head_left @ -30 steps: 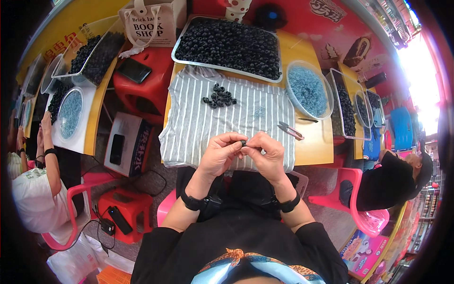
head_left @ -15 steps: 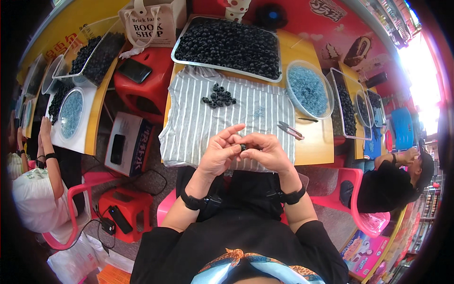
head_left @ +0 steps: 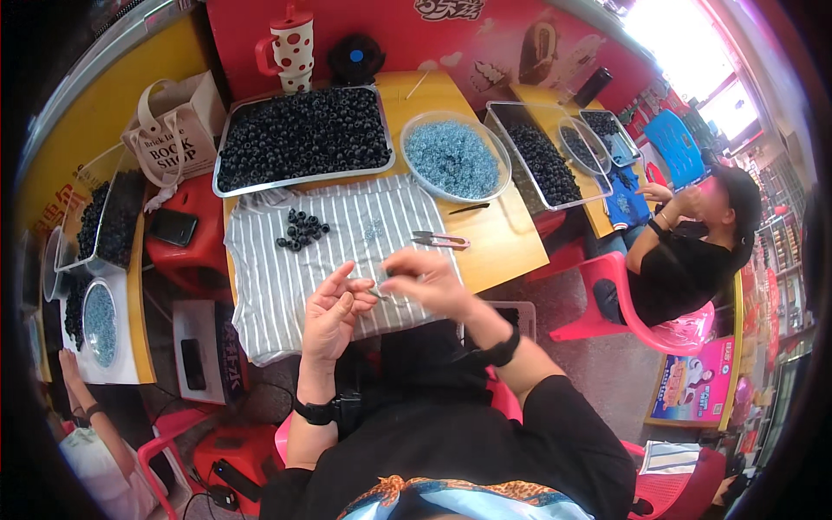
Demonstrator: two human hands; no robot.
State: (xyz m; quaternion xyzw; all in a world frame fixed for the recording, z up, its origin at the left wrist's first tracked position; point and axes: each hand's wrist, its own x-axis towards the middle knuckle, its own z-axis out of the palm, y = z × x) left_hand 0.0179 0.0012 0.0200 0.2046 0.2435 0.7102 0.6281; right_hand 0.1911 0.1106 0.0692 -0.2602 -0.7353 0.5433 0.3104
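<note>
Lying across the yellow desk [head_left: 507, 243], a grey-and-white striped cloth [head_left: 286, 277] serves as the landmark, its soft fabric hanging over the near edge. Left of the cloth stands a red plastic stool [head_left: 195, 251] with a dark phone [head_left: 173, 226] on it, and above that a cream canvas tote bag [head_left: 173, 130]. On the cloth itself, toward its far side, sits a small heap of round, glossy black beads [head_left: 302, 230]. Behind the cloth, a shallow metal tray [head_left: 227, 143] is filled edge to edge with the same dark beads. At the cloth's near edge the left hand [head_left: 328, 314] is raised with its fingers loosely curled and the thumb against the fingertips; what it pinches is too small to tell. Just beside it, the right hand [head_left: 429, 282] has its grip closed on a thin, pale thread or wire [head_left: 381, 296] that runs between the two hands. Right of the cloth, small metal snips [head_left: 439, 240] lie flat on the bare desk, and beyond them a round clear bowl [head_left: 494, 139] holds grainy pale blue beads [head_left: 451, 160].
</note>
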